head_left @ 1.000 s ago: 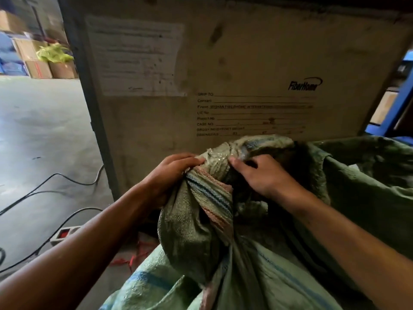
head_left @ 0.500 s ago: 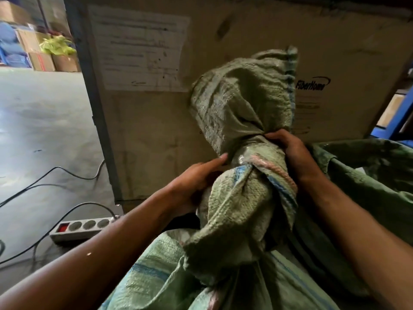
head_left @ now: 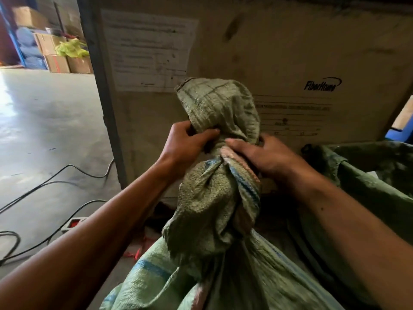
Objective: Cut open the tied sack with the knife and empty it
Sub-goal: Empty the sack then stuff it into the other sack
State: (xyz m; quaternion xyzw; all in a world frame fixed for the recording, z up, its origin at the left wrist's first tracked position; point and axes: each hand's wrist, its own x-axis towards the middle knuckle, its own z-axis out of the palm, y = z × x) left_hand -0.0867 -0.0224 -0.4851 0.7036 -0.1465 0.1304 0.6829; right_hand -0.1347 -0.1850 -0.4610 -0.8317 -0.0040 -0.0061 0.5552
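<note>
In view are 2 hands, the left hand [head_left: 186, 143] and right hand [head_left: 266, 154], 1 tied sack [head_left: 214, 198], 1 large cardboard crate [head_left: 279, 52], 1 power strip [head_left: 73, 223] and 1 paper label [head_left: 148, 51].

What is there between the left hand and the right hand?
In the head view, the sack's gathered neck lies between the left hand and right hand; both grip it.

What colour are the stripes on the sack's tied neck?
Blue and pink stripes on the green sack, seen in the head view.
</note>
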